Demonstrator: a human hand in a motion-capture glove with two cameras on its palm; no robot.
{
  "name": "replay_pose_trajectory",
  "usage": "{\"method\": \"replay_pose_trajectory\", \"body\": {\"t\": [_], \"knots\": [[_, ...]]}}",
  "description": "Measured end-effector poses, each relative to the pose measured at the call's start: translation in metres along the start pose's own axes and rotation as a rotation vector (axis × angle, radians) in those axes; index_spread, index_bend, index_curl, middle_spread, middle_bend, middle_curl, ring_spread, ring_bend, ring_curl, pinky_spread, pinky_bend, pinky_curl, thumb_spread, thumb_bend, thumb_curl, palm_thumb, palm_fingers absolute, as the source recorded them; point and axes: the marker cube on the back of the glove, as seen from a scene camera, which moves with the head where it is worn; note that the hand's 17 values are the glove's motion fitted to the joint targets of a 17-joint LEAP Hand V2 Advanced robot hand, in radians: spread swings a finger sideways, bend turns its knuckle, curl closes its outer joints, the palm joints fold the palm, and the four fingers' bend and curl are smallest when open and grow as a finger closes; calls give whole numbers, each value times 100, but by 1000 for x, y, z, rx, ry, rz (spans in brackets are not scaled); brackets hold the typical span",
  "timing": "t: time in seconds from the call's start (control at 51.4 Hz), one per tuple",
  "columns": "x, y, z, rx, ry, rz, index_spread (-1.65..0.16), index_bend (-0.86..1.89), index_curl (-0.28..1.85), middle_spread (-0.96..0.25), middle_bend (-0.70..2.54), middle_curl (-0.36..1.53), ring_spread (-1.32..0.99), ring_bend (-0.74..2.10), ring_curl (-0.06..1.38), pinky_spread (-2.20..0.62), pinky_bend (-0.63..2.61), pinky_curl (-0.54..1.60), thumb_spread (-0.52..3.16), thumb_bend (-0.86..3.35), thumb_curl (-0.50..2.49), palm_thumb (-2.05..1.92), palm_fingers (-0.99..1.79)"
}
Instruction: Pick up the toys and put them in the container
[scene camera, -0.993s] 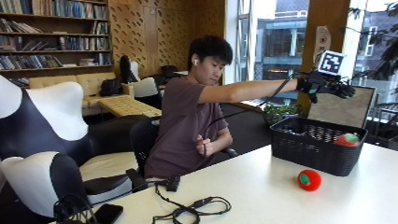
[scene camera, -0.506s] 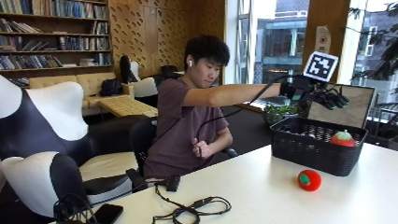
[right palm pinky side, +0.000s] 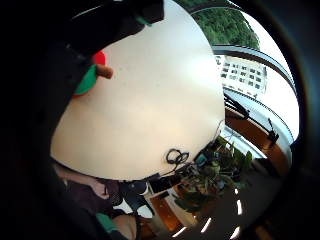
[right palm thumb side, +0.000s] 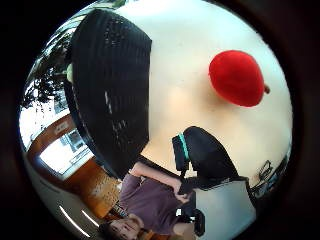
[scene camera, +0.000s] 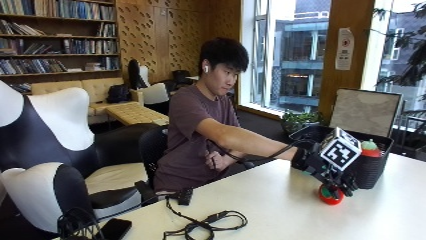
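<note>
Black-gloved, the right hand (scene camera: 324, 170) is lowered over a round red toy fruit with a green leaf (scene camera: 329, 195), which lies on the white table (scene camera: 266, 210). Whether the fingers are closed on it cannot be told. At two o'clock from the toy, a black mesh container (scene camera: 373, 165) is seen, with a second red-and-green toy (scene camera: 369, 148) lying inside.

No words or numbers can be made out anywhere. A white notice (scene camera: 344, 48) with a red round sign hangs on the wooden pillar (scene camera: 346, 85) by the window, but its print is too small to read.
</note>
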Motion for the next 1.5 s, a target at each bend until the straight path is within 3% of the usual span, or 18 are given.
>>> {"method": "replay_pose_trajectory", "body": {"t": [0.097,0.117,0.136,0.175,0.195,0.35,0.37,0.389,0.526,0.545,0.565,0.584,0.759,0.915,1.071,1.149,1.227,1.499], "knots": [[-30,-6,19,-4,-300,-223,-22,7,13,0,11,23,4,25,41,6,90,35,132,-3,37,20,-26],[-32,-8,23,2,-314,-237,-22,12,14,2,-4,19,4,28,42,6,94,36,132,-2,37,19,-31],[-33,-9,27,13,-316,-243,-22,10,14,0,10,21,3,25,41,5,92,35,131,-3,37,18,-23],[-33,-12,32,58,-313,-241,-23,12,15,1,-3,18,3,29,42,5,96,37,131,-2,36,18,-31],[-34,-13,34,91,-314,-236,-23,12,15,-2,10,20,3,26,41,5,94,36,131,-3,36,16,-20],[-33,-22,37,280,-347,-200,-25,16,18,-9,17,20,-6,46,45,-4,102,36,135,0,34,17,14],[-33,-23,37,298,-349,-197,-25,20,19,-7,2,16,-7,53,47,-5,106,38,137,1,34,18,10],[-33,-24,36,311,-353,-194,-25,17,20,-11,21,21,-10,55,49,-8,103,37,140,2,35,21,24],[-36,-27,34,340,-382,-183,-26,18,22,-15,24,23,-24,80,54,-20,104,37,152,14,39,39,55],[-37,-28,34,339,-373,-181,-27,27,25,-15,-11,13,-26,90,58,-21,114,41,152,15,40,43,41],[-36,-27,34,336,-364,-180,-27,30,28,-15,-8,13,-28,95,61,-22,119,43,150,18,43,49,43],[-36,-27,33,333,-356,-179,-27,24,26,-19,37,24,-29,88,59,-23,112,41,144,19,47,56,65],[-27,-5,-13,408,-321,-142,-32,51,36,-27,73,37,-40,97,65,-30,102,41,115,19,63,67,108],[5,33,-85,536,-93,-80,-34,72,50,-28,96,49,-42,106,72,-32,103,45,94,16,73,64,114],[-6,86,-168,644,-221,-188,-35,84,60,-28,110,59,-42,113,75,-32,107,49,74,12,82,62,109],[-7,104,-202,683,-251,-158,-34,87,65,-27,114,62,-42,116,76,-33,109,50,65,11,86,62,106],[-18,116,-228,710,-242,-111,-34,89,69,-27,116,65,-42,118,77,-32,111,52,58,11,90,62,102],[-102,136,-272,742,-242,-229,-33,92,82,-25,119,73,-40,126,79,-32,117,57,40,9,101,60,95]]}}
